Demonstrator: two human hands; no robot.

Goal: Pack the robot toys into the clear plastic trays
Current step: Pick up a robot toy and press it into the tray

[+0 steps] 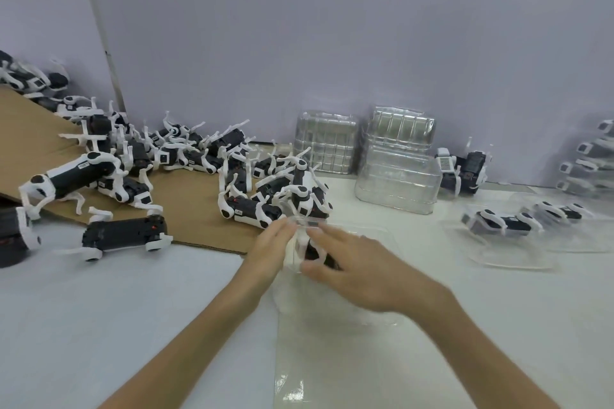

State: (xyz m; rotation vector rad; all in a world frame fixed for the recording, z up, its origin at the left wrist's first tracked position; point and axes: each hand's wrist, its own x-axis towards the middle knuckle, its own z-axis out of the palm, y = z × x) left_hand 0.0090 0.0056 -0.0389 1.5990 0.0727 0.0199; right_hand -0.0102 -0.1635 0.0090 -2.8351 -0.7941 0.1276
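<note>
seating step: right hand (352, 272) grasped a robot toy (314, 251) over the clear tray (332, 352); left hand (270, 244), fingers straight, steadied its rim. next, probably: press the toy home.

Both hands are at the clear plastic tray (335, 362) in the middle of the table (99, 309). The left hand (270, 249) lays straight fingers on its far rim. The right hand (352, 271) spreads over a black-and-white robot toy (314, 251) in it, the grip lost in blur. Loose robot toys (239, 173) sprawl over the cardboard sheet (192, 209) towards the table's left edge. Empty tray stacks (397, 173) line the far edge, and packed trays (505, 226) lie to the right.
</note>
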